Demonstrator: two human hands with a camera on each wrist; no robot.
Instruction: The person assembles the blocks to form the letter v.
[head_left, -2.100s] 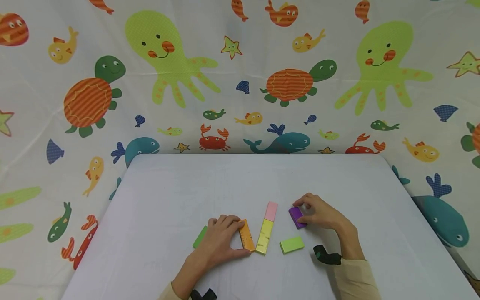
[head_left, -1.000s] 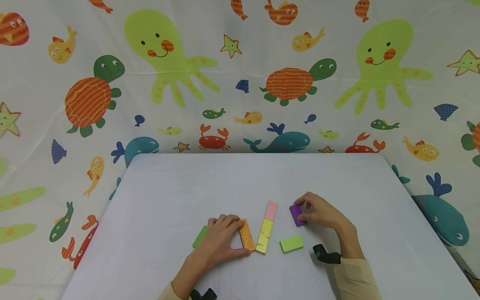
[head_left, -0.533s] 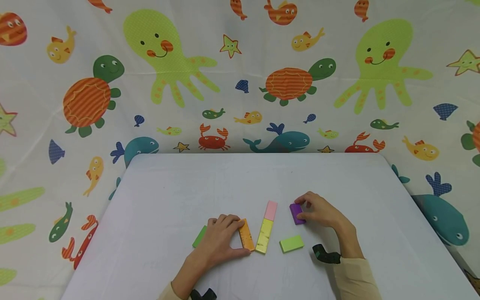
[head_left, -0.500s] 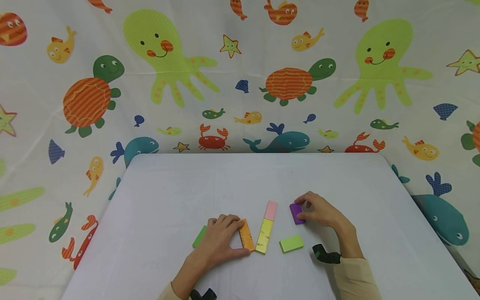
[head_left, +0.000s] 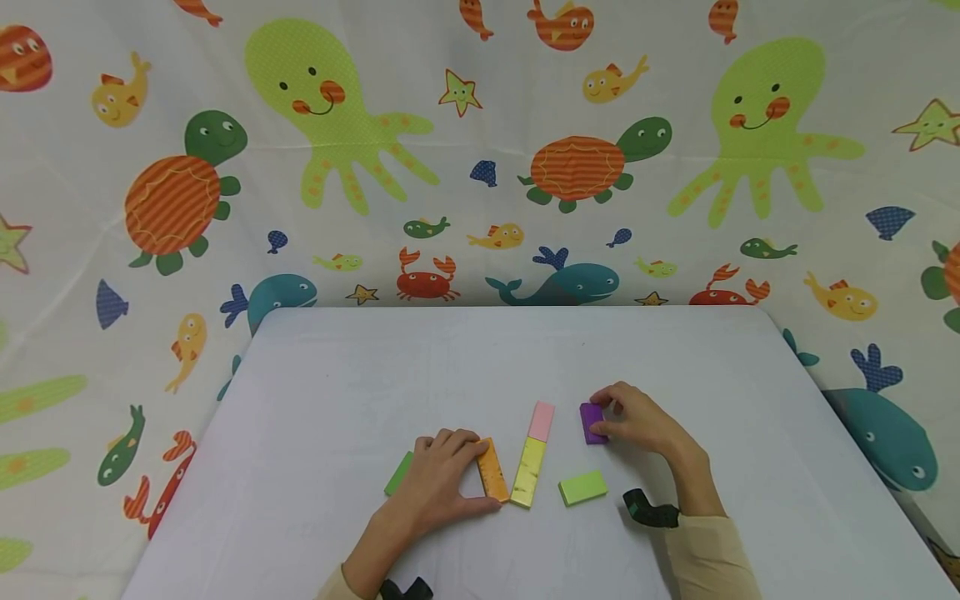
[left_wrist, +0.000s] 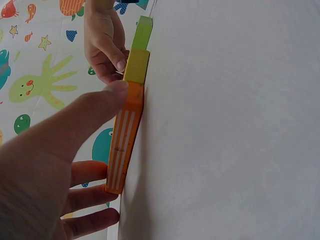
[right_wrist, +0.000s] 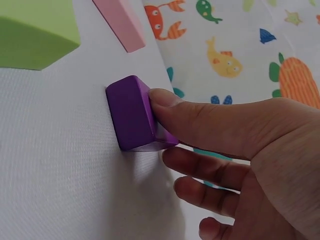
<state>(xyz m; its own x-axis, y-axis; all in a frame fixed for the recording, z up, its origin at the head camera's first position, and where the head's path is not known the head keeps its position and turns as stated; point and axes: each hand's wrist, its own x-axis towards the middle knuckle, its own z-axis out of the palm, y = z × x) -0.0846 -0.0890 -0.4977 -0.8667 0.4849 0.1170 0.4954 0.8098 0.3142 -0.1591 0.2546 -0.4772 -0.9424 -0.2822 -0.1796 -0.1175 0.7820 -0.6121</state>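
Note:
In the head view my left hand (head_left: pixel 438 477) holds an orange block (head_left: pixel 492 470) lying on the table, with the thumb at its near end and fingers at its far end. Striped marks show on its side in the left wrist view. My right hand (head_left: pixel 645 422) pinches a purple block (head_left: pixel 592 423) between thumb and fingers; in the right wrist view that block (right_wrist: pixel 131 115) sits on or just over the white cloth. Between the hands, a yellow block (head_left: pixel 528 473) lies end to end with a pink block (head_left: pixel 542 422), its near end close to the orange one.
A light green block (head_left: pixel 582 488) lies right of the yellow one. Another green block (head_left: pixel 399 473) is partly hidden behind my left hand. The white table (head_left: pixel 337 367) ends at a sea-animal curtain (head_left: pixel 450 183). Black straps with devices (head_left: pixel 649 508) hang at both wrists.
My right hand has shifted the purple block slightly away from me and turned it so it points more straight ahead. The left hand and the orange block have stayed put.

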